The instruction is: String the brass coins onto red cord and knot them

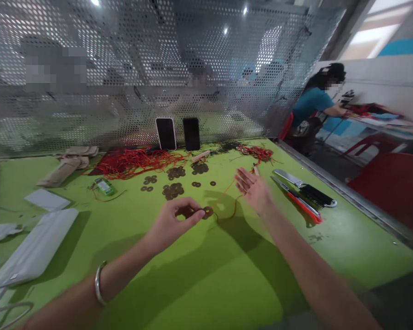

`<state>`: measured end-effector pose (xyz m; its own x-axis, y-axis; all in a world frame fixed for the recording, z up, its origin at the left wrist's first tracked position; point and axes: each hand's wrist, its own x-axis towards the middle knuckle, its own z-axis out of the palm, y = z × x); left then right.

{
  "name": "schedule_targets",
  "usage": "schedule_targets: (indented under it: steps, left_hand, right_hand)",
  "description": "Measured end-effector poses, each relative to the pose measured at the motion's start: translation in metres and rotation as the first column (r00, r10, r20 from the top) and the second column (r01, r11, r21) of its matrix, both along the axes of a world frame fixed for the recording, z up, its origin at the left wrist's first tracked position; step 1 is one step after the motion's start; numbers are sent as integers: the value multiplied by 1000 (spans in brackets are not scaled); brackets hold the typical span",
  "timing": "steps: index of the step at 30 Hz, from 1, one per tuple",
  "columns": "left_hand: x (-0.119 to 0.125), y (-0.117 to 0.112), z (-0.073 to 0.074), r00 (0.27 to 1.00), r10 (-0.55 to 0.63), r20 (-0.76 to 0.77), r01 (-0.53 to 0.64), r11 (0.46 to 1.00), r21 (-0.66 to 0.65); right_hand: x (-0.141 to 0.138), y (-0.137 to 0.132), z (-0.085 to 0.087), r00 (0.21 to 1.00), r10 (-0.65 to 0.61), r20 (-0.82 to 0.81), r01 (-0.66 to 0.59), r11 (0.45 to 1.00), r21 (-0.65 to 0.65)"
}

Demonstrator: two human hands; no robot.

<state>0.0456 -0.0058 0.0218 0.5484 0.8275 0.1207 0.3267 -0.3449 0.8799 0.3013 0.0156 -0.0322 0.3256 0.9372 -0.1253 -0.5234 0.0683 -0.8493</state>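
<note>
My left hand point(174, 222) pinches a small bronze coin with a hole point(207, 211) between thumb and forefinger, just above the green table point(206, 275). A red thread point(227, 208) runs from the coin toward my right hand point(253, 190), which hovers with palm up and fingers spread, holding nothing. Several more coins point(174, 189) lie in small heaps beyond my hands. A tangle of red threads point(134, 162) lies farther back on the left.
Two dark phones point(179, 134) lean against a perforated metal screen point(158, 68). Scissors and a red-handled knife point(301, 195) lie at right. White pouches point(34, 250) and a green lighter point(105, 186) lie at left. Another person in a blue top point(313, 107) works beyond the table.
</note>
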Motion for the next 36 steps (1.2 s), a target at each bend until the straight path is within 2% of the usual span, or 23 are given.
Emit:
schedule_targets:
  steps: [3,7,10,13,15,16,19,21,23,26,28,30,33,36]
  left_hand:
    - [-22,-5,-14,998,37,-51,-41,996,-78]
    - [-55,-10,-30,993,104,-63,-115,970,-215]
    - [-76,-14,-37,989,147,-34,-151,946,-286]
    - [-87,-18,-42,981,193,-6,-183,921,-345]
    - [-91,-19,-46,982,186,9,-172,926,-337]
    - [-92,-19,-48,985,172,2,-163,935,-314]
    - [-93,-18,-55,987,158,-31,-160,945,-287]
    - [-92,-18,-61,987,159,-23,-158,934,-320]
    - [-92,-19,-64,986,164,-12,-159,935,-317]
    - [-90,-21,-66,980,199,-19,-197,946,-257]
    - [-88,-21,-65,972,236,-18,-233,943,-236]
    - [-86,-19,-63,963,268,-13,-263,936,-232]
    - [-83,-16,-64,962,273,-7,-265,929,-259]
    - [-80,-14,-68,972,235,-17,-229,925,-303]
  right_hand:
    - [12,5,-7,994,-111,2,111,994,-20]
    - [16,6,-19,986,-136,96,134,991,24]
    - [8,8,-26,960,-143,241,129,989,74]
    - [-7,20,-25,877,-119,466,80,992,102]
    - [-20,37,-18,759,-47,649,-14,996,88]
    - [-27,48,-14,673,2,740,-75,995,65]
    - [-54,89,0,329,125,936,-230,972,-49]
    - [-76,118,7,99,156,983,-257,958,-127]
    - [-99,147,12,-101,170,980,-230,955,-189]
    - [-133,183,16,-326,191,926,-171,951,-256]
    - [-152,203,18,-432,195,880,-134,952,-276]
    - [-167,219,19,-506,197,840,-95,955,-281]
    - [-183,240,19,-568,210,795,-32,960,-277]
    - [-190,256,16,-598,239,765,25,960,-280]
